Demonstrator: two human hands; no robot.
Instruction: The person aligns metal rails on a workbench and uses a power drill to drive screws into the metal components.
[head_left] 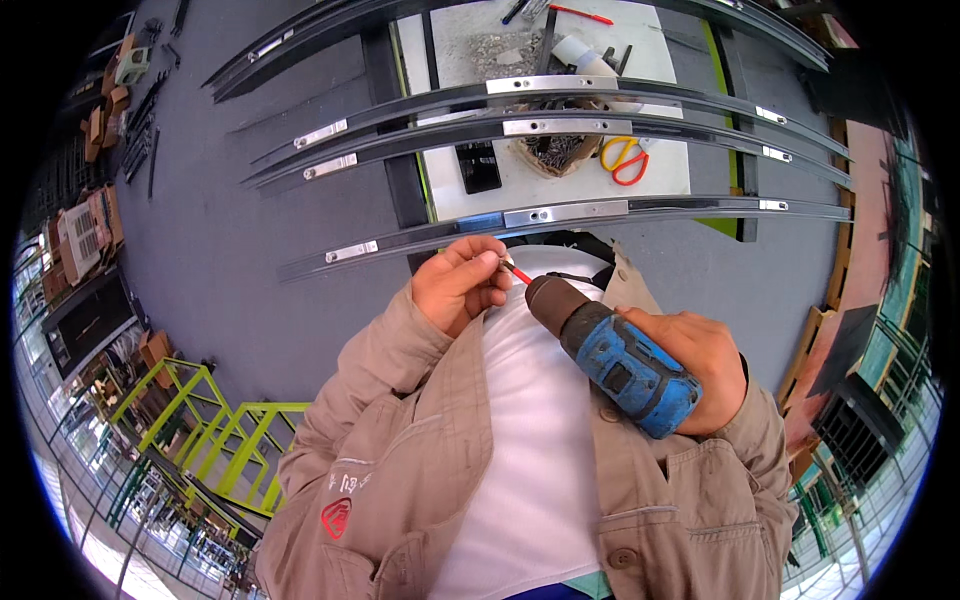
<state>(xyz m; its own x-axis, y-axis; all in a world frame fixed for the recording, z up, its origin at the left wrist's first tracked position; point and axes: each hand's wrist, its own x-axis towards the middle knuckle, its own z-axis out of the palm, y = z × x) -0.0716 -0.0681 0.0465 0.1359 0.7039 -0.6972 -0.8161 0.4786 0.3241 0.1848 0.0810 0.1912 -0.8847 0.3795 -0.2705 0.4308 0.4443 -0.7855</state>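
Observation:
My right hand [712, 368] is wrapped round a blue and black cordless drill [632, 372], held in front of my chest and pointing up and to the left. A red driver bit [519, 273] sticks out of its dark chuck. My left hand [458, 284] is closed in a pinch right at the bit's tip; the small thing between thumb and fingers is mostly hidden. Just beyond my hands lies the nearest dark metal rail [690, 209], with a silver plate [566, 213] at its middle. More such rails run across behind it.
Under the rails is a white tabletop [660, 175] carrying a black phone [478, 167], a bag of screws [556, 152], scissors [628, 160] with yellow and red handles, a white container [583, 55] and a red pen [581, 14]. A green frame [215, 432] and cardboard boxes [98, 125] stand at the left.

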